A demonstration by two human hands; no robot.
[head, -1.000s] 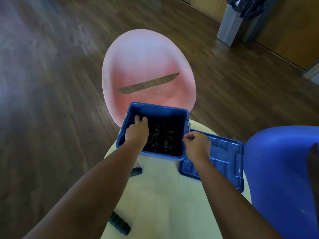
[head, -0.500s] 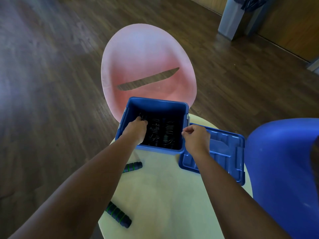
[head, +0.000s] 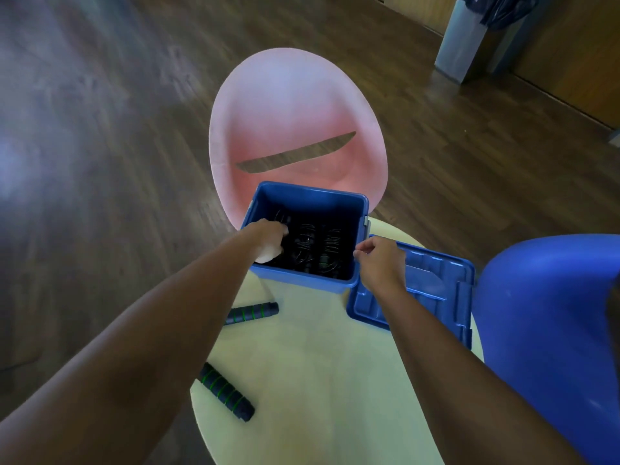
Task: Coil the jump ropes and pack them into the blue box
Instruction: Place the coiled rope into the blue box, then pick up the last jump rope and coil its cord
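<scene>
Since half a second ago the left hand [head: 268,241] has gone from the left rim deeper into the blue box [head: 302,280], while the right hand [head: 380,261] has kept its place at the right rim. The left forearm comes in from the lower left and crosses the near left corner of the box. The pale heel of the palm shows on the near side, and the fingers reach down toward the coiled jump ropes [head: 315,246] on the box floor. Whether this grip is closed on a rope I cannot tell, because the fingertips are lost in the dark inside.

Two foam handles, black with green rings, lie on the pale tabletop [head: 318,364] on the near side of the box. The nearer handle [head: 226,392] runs slantwise, from upper left to lower right. The farther handle [head: 253,313] lies almost left to right, its right end a little higher in the picture and its left end hidden behind the left forearm.

The box stands upright and open at the far edge of the tabletop, in front of a pink chair [head: 295,129]. The coils inside lie side by side in dark bundles. The right hand has curled fingers, and its grip pinches the right rim of the box close to the near corner. Below this wrist the blue lid [head: 432,286] lies flat on the tabletop, just beside the box. A blue chair [head: 553,330] stands at the far right.
</scene>
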